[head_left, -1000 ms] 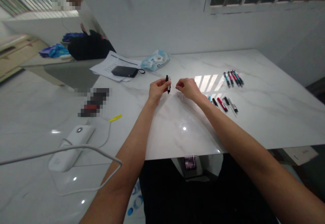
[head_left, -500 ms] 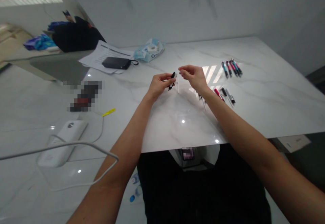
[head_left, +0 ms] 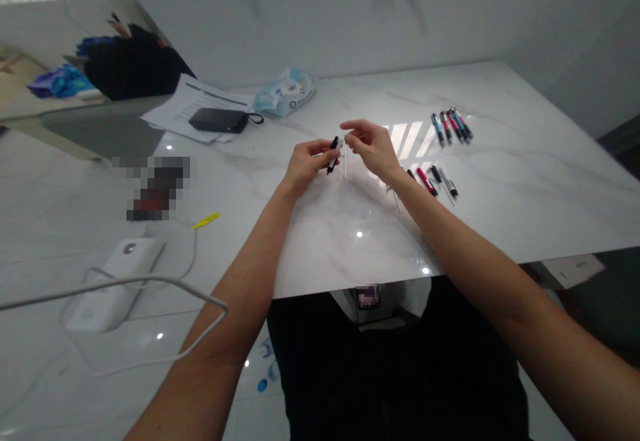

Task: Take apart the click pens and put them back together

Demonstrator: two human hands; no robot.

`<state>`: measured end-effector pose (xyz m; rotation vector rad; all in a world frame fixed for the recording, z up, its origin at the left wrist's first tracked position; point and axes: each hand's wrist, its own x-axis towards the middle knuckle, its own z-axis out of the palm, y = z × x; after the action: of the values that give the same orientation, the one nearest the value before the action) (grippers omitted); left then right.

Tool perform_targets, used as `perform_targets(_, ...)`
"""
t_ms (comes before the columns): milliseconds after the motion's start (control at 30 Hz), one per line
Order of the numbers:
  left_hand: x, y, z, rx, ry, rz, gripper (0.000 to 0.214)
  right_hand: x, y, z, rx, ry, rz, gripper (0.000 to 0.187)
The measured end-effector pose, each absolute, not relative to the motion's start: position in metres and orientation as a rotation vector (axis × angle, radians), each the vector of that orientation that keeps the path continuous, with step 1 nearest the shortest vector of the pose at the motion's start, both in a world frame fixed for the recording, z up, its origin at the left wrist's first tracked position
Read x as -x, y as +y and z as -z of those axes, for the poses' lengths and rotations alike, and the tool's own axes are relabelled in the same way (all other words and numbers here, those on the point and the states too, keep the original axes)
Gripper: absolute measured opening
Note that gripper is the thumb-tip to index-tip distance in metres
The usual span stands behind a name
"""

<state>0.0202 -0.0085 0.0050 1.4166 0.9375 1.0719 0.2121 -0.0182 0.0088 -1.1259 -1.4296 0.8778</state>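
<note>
My left hand (head_left: 306,166) is closed around a black pen piece (head_left: 333,155), held tilted above the table. A small pale or clear part shows at its upper end, too small to make out. Just to the right, my right hand (head_left: 374,149) hovers with index finger and thumb apart, and nothing shows between them. A thin white refill (head_left: 345,164) lies below and between the hands. Near my right forearm are a red pen part (head_left: 427,181), a black pen part (head_left: 435,174) and a grey pen barrel (head_left: 449,182). Another thin white stick (head_left: 397,201) is partly hidden by that forearm.
Several assembled pens (head_left: 453,126) lie in a row at the back right. A blue wipes packet (head_left: 285,92), papers (head_left: 175,104) and a black power bank (head_left: 219,120) are at the back left. A white device (head_left: 117,281) and a cable (head_left: 170,281) lie front left.
The view has shifted slightly, so things appear a little further left. My right index finger has straightened away from the thumb. My left hand still holds the black pen piece.
</note>
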Motion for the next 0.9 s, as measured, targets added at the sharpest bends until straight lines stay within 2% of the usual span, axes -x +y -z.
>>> perform_targets(233,-0.019,-0.007,-0.002,-1.493,0.924,-1.061,0.049,-0.212,-0.012,0.001,0.999,-1.352,-0.897,0.046)
perform_targets(467,-0.019,-0.008,-0.003,-1.534,0.953,-1.045,0.051,-0.216,-0.009,0.005,0.965,-1.377,-0.909,0.040)
perform_targets(700,-0.020,-0.006,-0.002,-1.454,0.941,-1.067,0.051,-0.213,-0.012,0.002,0.982,-1.446,-0.906,0.051)
perform_targets(767,-0.020,-0.003,0.000,-1.416,0.948,-1.082,0.051,-0.215,-0.015,-0.001,1.024,-1.501,-0.811,0.043)
perform_targets(900,-0.016,0.005,0.001,-1.329,0.973,-1.172,0.048,-0.227,-0.020,-0.015,1.167,-1.893,-0.530,0.008)
